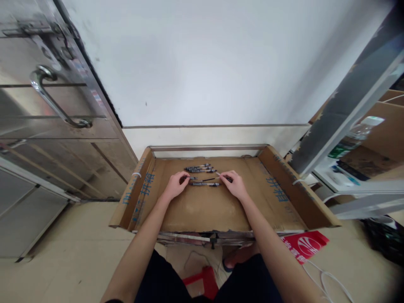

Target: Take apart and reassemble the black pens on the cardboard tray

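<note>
Cardboard tray (208, 210): open, beneath left hand (177, 185) and right hand (234, 184)
Pens (202, 170): in the tray, bunched just beyond both; one between
Left hand: angled inward, pinching a tiny part (193, 178), unclear which
Right hand: angled inward, pinching a thin pale piece (217, 173)

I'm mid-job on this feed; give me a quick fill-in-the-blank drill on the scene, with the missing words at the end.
1. A pen lies between the left hand and the right hand, on brown ______.
2. The lettering printed on that surface is coloured ______.
3. The door is toward the picture's ______ edge.
4. The bottle is on the same side as the person's ______ hand.

Missing words: cardboard; blue; left; right.
</note>
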Demonstrator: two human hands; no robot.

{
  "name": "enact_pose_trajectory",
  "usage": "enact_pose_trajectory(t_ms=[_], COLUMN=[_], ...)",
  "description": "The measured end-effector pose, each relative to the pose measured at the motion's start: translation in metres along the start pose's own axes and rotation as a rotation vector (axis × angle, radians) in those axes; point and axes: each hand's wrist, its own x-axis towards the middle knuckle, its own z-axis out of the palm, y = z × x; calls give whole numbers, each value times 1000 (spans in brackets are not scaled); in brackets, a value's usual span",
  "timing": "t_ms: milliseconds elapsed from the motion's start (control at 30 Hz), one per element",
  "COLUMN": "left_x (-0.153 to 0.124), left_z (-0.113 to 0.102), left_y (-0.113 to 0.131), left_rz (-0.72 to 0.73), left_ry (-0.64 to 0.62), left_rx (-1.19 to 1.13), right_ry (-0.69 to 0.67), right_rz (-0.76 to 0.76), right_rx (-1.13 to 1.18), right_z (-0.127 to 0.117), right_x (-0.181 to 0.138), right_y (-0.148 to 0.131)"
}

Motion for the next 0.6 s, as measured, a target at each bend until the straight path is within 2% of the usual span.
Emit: enact_pose_trajectory(t_ms=[600], left_x=[0], left_z=[0], left_y=[3], left_rz=[11], left_ry=[-15], left_rx=[24], right_ry=[-3], right_rz=[5], right_rx=[2], right_z=[0], right_x=[0], right_y=[-2])
